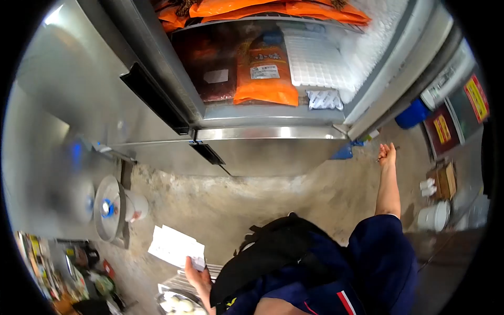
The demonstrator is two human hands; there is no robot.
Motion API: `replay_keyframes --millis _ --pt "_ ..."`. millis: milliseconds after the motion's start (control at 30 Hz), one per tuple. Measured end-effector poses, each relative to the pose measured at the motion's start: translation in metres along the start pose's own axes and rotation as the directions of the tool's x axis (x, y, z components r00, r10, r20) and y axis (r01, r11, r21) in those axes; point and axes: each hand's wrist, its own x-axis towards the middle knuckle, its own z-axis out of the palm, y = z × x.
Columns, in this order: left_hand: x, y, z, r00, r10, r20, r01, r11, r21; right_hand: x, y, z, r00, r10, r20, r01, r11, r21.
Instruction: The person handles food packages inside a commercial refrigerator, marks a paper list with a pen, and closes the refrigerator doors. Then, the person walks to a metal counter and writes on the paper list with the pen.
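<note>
My left hand (pixel 198 278) is closed on white sheets of paper (pixel 173 245), with the thumb on top near their lower right corner. My right hand (pixel 387 153) is stretched out to the right over the floor, its fingers curled. A thin dark rod, like a pen, pokes out on both sides of it. In front of me stands an open steel freezer. On its lower shelf lie an orange bag (pixel 266 79) with a white label, a dark red bag (pixel 216 86), a white ridged tray (pixel 317 60) and a small silvery packet (pixel 324 100).
Thick frost (pixel 375 44) coats the freezer's right inner wall. More orange bags (pixel 236 8) fill the rack above. A round metal pan (pixel 109 210) and white bucket (pixel 137 205) stand left. Beside my left arm is a bowl of pale round items (pixel 181 304). A white tub (pixel 434 215) stands right.
</note>
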Motion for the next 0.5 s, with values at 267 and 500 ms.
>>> replay_keyframes --millis 267,500 --pt "-0.064 -0.087 0.043 0.898 0.440 0.002 -0.362 0.738 0.569 0.152 -0.036 0.045 0.954 0.048 0.296 -0.092 0.987 0.135" --pt "-0.080 -0.118 0.004 0.847 0.471 -0.245 -0.175 0.683 0.709 0.125 -0.052 0.069 0.998 -0.036 0.053 0.031 0.994 0.101"
